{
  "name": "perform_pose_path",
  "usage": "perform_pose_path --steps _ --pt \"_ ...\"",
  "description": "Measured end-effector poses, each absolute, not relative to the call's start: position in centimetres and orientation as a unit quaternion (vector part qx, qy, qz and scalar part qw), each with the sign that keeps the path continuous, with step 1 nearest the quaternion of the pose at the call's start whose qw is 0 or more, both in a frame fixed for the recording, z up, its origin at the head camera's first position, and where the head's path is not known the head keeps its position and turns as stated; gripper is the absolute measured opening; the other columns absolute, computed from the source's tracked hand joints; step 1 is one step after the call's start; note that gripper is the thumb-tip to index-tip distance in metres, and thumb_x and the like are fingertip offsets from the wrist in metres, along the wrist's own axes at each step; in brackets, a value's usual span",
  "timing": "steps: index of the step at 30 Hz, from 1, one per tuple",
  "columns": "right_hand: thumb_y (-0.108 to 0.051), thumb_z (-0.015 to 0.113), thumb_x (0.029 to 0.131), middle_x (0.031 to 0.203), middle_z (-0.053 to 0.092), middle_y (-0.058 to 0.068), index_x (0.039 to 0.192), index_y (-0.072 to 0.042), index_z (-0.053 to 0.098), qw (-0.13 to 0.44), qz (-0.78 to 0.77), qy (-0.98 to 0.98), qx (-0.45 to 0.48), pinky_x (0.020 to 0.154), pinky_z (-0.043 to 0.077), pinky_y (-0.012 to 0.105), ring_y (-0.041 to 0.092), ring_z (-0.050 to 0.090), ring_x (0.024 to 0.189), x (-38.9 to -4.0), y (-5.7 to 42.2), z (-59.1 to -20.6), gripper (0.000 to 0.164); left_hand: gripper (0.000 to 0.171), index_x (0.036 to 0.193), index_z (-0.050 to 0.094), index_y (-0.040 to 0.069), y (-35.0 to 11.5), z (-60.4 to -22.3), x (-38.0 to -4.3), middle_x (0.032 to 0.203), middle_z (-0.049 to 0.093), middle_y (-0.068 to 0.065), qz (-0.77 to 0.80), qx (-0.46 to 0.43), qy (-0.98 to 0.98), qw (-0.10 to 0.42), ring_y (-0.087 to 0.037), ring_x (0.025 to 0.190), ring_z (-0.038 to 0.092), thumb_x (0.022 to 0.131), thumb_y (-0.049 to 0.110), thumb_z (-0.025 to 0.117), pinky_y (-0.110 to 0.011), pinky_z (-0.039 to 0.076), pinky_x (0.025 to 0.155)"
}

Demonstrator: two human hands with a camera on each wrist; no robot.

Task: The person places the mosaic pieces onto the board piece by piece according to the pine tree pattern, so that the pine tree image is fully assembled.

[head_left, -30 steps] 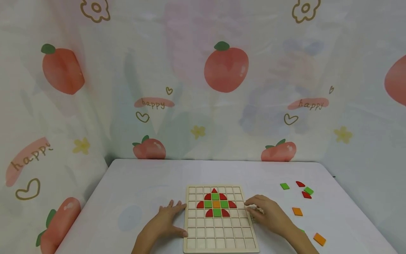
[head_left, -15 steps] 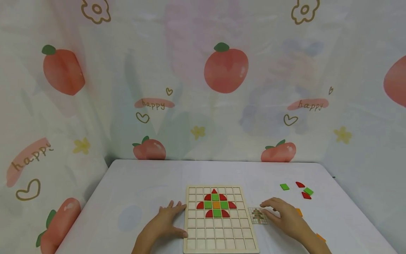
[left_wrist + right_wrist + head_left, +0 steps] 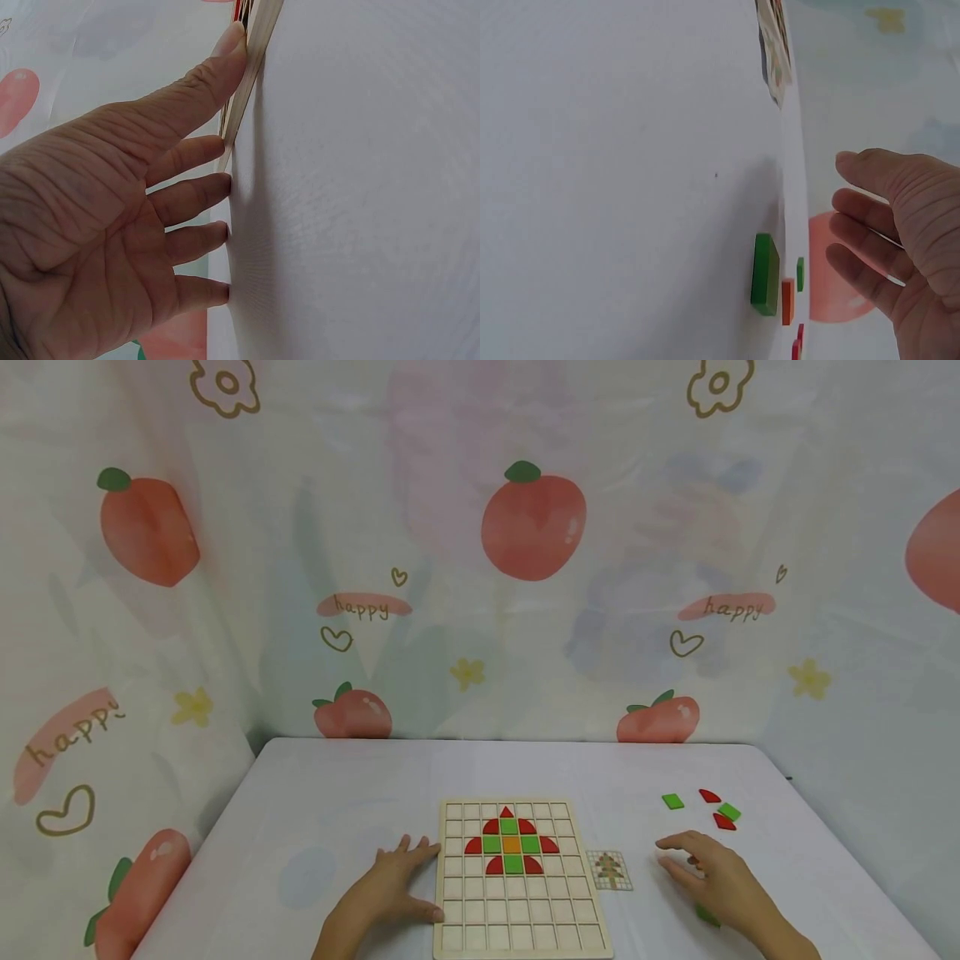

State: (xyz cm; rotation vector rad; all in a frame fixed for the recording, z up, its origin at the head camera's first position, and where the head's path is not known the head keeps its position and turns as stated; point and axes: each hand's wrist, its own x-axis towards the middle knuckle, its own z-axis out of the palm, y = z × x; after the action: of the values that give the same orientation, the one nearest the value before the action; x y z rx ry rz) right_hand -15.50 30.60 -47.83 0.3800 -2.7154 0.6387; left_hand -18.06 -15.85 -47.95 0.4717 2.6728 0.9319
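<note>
A wooden grid board (image 3: 495, 910) lies on the table, bearing red quarter-round tiles, green squares (image 3: 513, 863), an orange square (image 3: 512, 844) and a red triangle (image 3: 506, 812). Against its left edge my left hand (image 3: 390, 885) rests thumb and fingertips; the left wrist view shows that hand (image 3: 112, 225) with fairly straight fingers. My right hand (image 3: 708, 872) hovers right of the board, fingers loosely bent and nothing between them. Partly hidden below it is a green tile (image 3: 707, 917), which the right wrist view shows as a thick green block (image 3: 763, 276) on the tabletop.
A small card (image 3: 611, 870) with a printed tree on a grid lies at the board's right edge. Farther back on the right are green tiles (image 3: 672, 801) and red quarter-round tiles (image 3: 709, 796). An orange tile (image 3: 787, 301) shows in the right wrist view. Patterned cloth surrounds the table.
My right hand has moved right from the board's edge, uncovering the printed card and now covering the orange tiles in the head view. The left hand has stayed put.
</note>
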Motion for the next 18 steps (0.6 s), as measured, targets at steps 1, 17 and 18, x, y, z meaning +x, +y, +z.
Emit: perform_pose_path --steps 1,17,18 --pt "-0.014 0.085 0.083 0.104 0.072 -0.004 0.107 -0.015 0.076 0.148 0.224 -0.956 0.118 0.071 0.061 0.032 0.013 0.065 0.083 -15.4 30.9 -47.7 0.026 0.093 0.146 0.056 0.005 -15.8 -48.0 -18.1 0.154 0.046 -0.025 0.321 0.163 0.923 0.136 -0.053 0.149 0.024 0.066 0.033 0.095 -0.077 0.013 0.116" --pt "-0.019 0.082 0.086 0.122 0.067 0.02 0.123 -0.002 0.069 -0.01 0.219 -0.976 0.014 0.086 0.06 0.054 0.029 0.063 0.099 -16.3 34.7 -47.5 0.043 0.093 0.145 0.056 0.005 -15.8 -47.9 -17.9 0.153 0.046 -0.026 0.324 0.161 0.923 0.132 -0.053 0.149 0.025 0.065 0.032 0.096 -0.078 0.013 0.115" --pt "-0.018 0.082 0.085 0.123 0.066 0.02 0.123 -0.002 0.069 -0.015 0.216 -0.976 0.014 0.086 0.06 0.054 0.029 0.062 0.099 -16.4 34.9 -47.5 0.043 0.093 0.145 0.056 0.005 -15.8 -47.9 -17.9 0.153 0.046 -0.026 0.324 0.16 0.923 0.133 -0.053 0.149 0.025 0.065 0.032 0.096 -0.078 0.013 0.115"
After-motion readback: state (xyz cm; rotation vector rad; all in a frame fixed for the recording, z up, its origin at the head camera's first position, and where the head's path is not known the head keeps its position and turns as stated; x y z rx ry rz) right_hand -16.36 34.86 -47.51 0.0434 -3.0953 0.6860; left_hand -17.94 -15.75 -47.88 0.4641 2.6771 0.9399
